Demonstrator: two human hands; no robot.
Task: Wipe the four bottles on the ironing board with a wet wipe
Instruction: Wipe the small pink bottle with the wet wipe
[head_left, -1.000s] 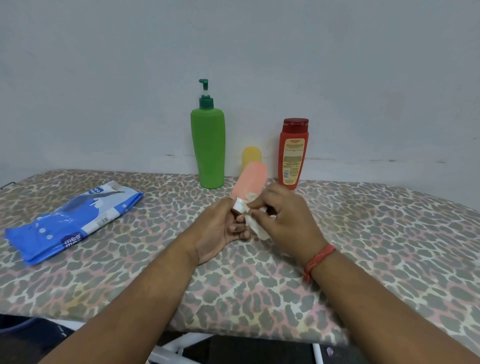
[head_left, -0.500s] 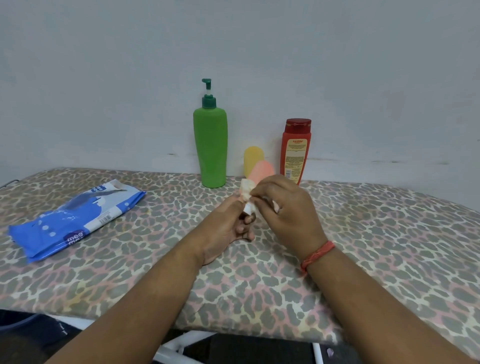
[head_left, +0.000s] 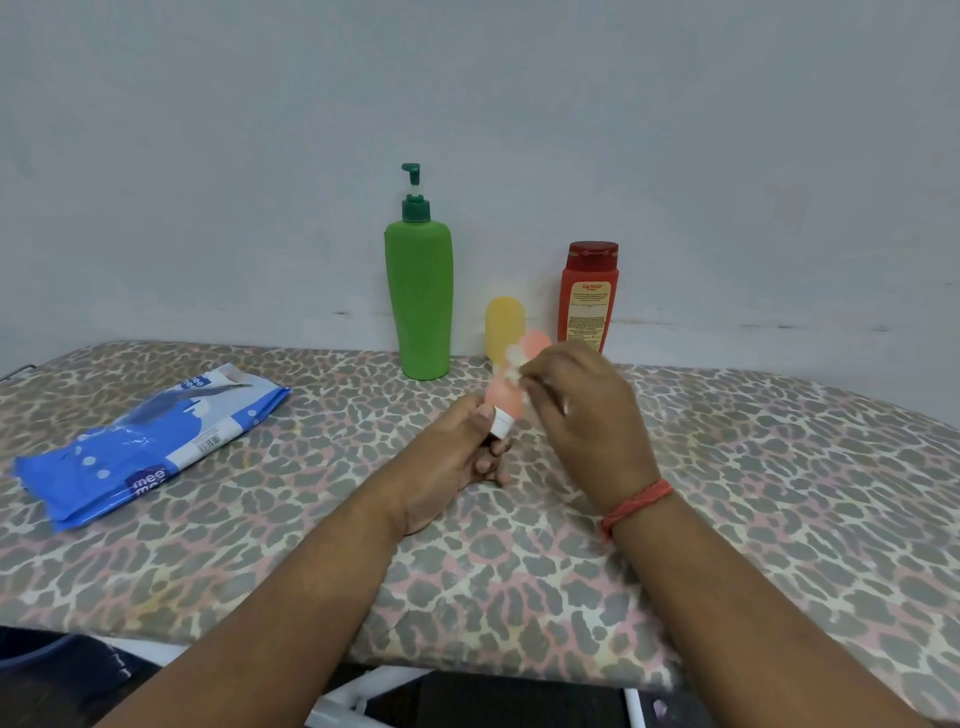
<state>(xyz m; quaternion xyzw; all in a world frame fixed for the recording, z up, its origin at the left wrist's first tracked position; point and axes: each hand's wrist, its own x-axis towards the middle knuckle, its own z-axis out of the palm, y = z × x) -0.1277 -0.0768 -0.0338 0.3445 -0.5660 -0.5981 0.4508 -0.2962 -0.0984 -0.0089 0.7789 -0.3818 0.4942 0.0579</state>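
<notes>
My left hand grips a small pink bottle by its white cap end, tilted up and away over the ironing board. My right hand pinches a white wet wipe against the pink bottle's upper body. Against the wall stand a tall green pump bottle, a small yellow bottle partly behind the pink one, and a red bottle with a yellow label.
A blue wet-wipe pack lies on the left of the leopard-print board. The pale wall runs right behind the bottles. The board's near edge and white frame show at the bottom.
My right hand has slid the wipe from the cap end up along the pink bottle's body. The left hand keeps hold of the cap end and has turned the bottle slightly.
</notes>
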